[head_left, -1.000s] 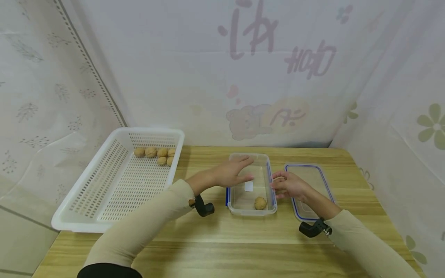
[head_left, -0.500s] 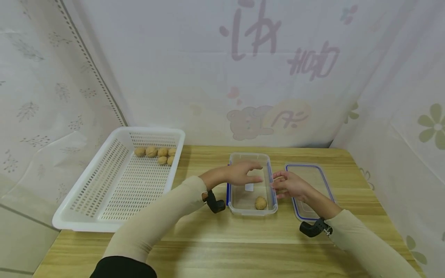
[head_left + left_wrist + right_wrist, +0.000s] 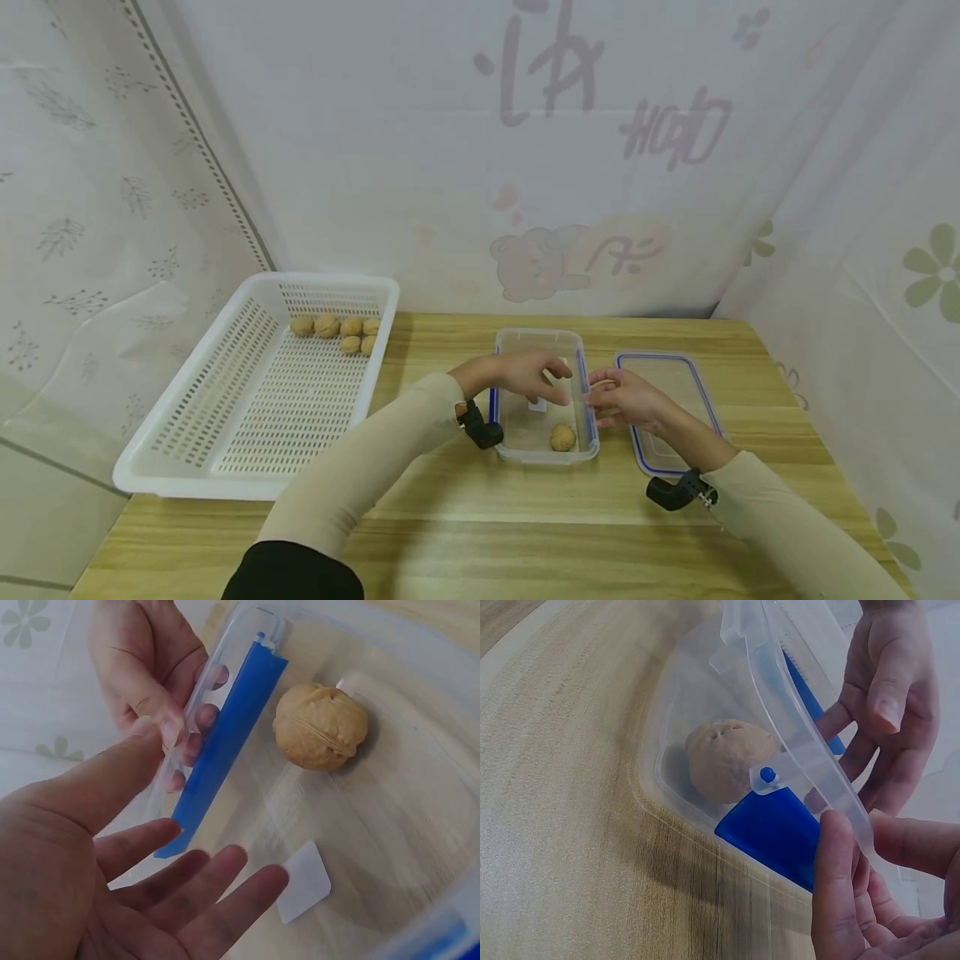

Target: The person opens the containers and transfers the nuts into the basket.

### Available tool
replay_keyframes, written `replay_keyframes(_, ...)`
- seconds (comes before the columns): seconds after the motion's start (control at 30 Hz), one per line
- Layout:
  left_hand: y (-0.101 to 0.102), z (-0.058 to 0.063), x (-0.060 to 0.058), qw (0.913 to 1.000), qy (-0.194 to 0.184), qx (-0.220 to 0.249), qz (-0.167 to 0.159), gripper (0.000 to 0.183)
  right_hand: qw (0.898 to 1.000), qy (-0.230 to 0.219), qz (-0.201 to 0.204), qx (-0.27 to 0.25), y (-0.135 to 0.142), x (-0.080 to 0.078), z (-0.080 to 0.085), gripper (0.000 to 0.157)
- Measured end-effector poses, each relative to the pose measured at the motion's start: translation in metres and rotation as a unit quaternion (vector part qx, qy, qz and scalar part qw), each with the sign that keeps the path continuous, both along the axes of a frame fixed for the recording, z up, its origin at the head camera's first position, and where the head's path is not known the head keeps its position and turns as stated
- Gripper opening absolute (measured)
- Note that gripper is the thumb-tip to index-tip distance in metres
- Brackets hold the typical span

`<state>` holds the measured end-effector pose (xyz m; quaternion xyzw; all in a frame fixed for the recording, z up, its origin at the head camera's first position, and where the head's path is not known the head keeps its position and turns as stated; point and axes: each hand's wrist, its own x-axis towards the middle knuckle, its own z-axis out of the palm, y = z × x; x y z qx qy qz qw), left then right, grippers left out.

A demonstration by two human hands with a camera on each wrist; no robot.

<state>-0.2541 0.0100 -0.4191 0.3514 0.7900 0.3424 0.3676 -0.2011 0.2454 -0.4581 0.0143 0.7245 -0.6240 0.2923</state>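
A clear plastic food container (image 3: 543, 457) with blue side clips stands on the table. One walnut (image 3: 562, 437) lies inside at its near end, and a white label (image 3: 304, 883) shows on the floor beside it. My left hand (image 3: 531, 375) hovers over the container with loosely bent fingers and nothing in them. At the container's right side, my right hand (image 3: 630, 402) pinches the rim, thumb over the top and fingers outside the wall. The right wrist view shows the walnut (image 3: 727, 759) through the clear wall, beside a blue clip (image 3: 776, 832).
A white slotted basket (image 3: 187, 487) stands on the left, several walnuts (image 3: 326, 325) gathered in its far right corner. The clear lid (image 3: 663, 367) with a blue seal lies right of the container, partly under the right forearm. A printed curtain (image 3: 450, 167) hangs behind the wooden table (image 3: 525, 533).
My left hand has moved right, farther over the container, and its fingers have bent downward. My right hand stays at the rim, and the walnut has not moved.
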Motion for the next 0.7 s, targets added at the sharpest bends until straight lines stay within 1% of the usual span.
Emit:
replay_keyframes(0.2, 0.006, -0.004, -0.002, 0.9976, -0.065, -0.017, 0.016, 0.058, 1.000, 0.000, 0.000, -0.001, -0.001, -0.001, 0.001, 0.034)
replay_keyframes(0.3, 0.010, -0.006, -0.003, 0.9956, -0.086, -0.030, 0.018, 0.053, 1.000, 0.000, 0.001, -0.002, -0.001, -0.001, 0.001, 0.034)
replay_keyframes(0.53, 0.016, -0.013, -0.006, 0.9914, -0.108, -0.073, -0.008, 0.040, 1.000, 0.003, 0.006, -0.007, -0.002, 0.001, 0.003, 0.037)
replay_keyframes(0.7, 0.018, -0.015, -0.003, 0.9866, -0.144, -0.074, -0.017, 0.037, 1.000, 0.002, 0.006, -0.006, -0.002, 0.001, 0.004, 0.037)
